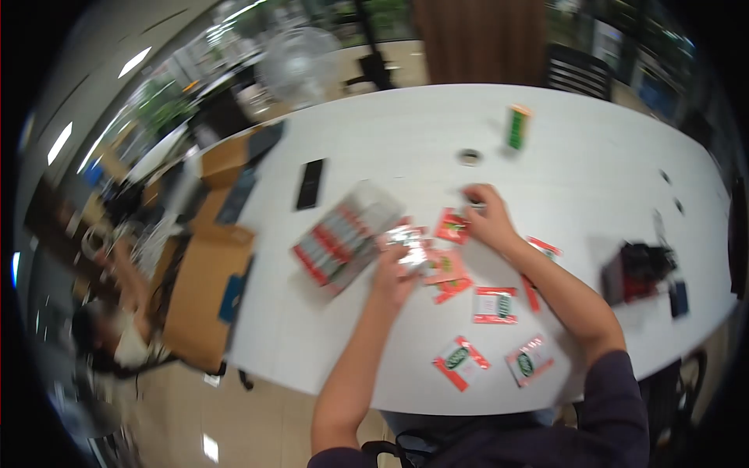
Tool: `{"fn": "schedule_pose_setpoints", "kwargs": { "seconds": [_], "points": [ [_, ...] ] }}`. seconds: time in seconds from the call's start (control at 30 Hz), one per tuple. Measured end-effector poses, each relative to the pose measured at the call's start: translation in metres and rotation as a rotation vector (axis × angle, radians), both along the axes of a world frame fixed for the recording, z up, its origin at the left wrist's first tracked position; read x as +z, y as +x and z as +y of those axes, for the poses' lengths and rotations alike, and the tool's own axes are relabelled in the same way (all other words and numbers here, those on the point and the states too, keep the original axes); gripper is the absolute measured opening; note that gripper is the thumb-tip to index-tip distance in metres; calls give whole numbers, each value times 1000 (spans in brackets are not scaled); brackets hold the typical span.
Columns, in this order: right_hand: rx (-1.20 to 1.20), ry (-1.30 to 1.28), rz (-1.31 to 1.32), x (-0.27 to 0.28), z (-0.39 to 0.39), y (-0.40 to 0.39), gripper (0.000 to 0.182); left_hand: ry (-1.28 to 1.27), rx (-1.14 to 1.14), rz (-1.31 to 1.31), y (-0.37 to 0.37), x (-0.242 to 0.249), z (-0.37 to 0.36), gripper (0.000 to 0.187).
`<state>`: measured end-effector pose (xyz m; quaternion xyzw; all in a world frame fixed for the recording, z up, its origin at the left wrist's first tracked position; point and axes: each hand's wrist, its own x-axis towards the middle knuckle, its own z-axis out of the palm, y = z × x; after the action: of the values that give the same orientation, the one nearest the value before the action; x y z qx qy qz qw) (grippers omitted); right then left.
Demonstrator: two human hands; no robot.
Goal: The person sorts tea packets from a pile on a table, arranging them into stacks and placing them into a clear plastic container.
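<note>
My left hand (396, 273) is closed on a shiny silver and red packet (409, 248), beside a clear bag (347, 234) holding red and grey packets. My right hand (485, 217) has its fingers bent together over a small dark item too blurred to name, just above a red packet (451, 226). Overlapping red packets (443, 267) lie between my hands. Nearer to me, flat on the white table (374, 132), are several red and white packets, among them one with a green oval (495, 305) and another at the lower right (530, 361).
A black phone (310, 184) lies beyond the bag. Farther back are a round dark-rimmed item (470, 157) and a green and yellow box (517, 129). A black and red object (640, 273) stands right. Open cardboard boxes (204, 288) and another person (125, 327) are left.
</note>
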<state>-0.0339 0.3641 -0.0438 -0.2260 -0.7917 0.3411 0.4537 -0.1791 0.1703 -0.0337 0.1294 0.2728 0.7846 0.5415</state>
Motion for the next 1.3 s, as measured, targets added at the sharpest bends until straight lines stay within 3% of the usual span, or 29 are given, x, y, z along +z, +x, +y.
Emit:
{"fn": "schedule_pose_setpoints", "kwargs": {
  "seconds": [0.17,0.27,0.37,0.47,0.6,0.73,0.9,1.0,1.1,1.23,1.3],
  "points": [
    [65,-228,43,99,-10,33,29,-144,0,122,7,17,1,65],
    [169,-102,1,142,-22,64,27,-163,5,123,10,18,1,62],
    [260,190,-299,171,-39,96,30,-163,25,112,7,17,1,59],
    [259,284,-822,175,-50,119,37,-146,32,131,8,22,-2,56],
    [233,247,-1157,157,-34,125,43,-141,24,105,7,15,1,54],
    [48,337,-1324,127,-3,111,40,-78,26,131,7,17,-2,54],
    [229,152,-1341,132,-10,109,53,-120,107,264,1,12,-4,44],
    [262,187,-1305,120,-6,112,57,-299,73,452,0,14,-3,52],
    [231,153,-1412,113,-6,109,62,-292,70,847,14,18,3,64],
    [137,200,-1503,98,-13,103,65,-303,234,1410,27,16,3,71],
    [217,242,-1488,97,-11,101,56,-304,289,1681,29,14,3,70]
  ]
}}
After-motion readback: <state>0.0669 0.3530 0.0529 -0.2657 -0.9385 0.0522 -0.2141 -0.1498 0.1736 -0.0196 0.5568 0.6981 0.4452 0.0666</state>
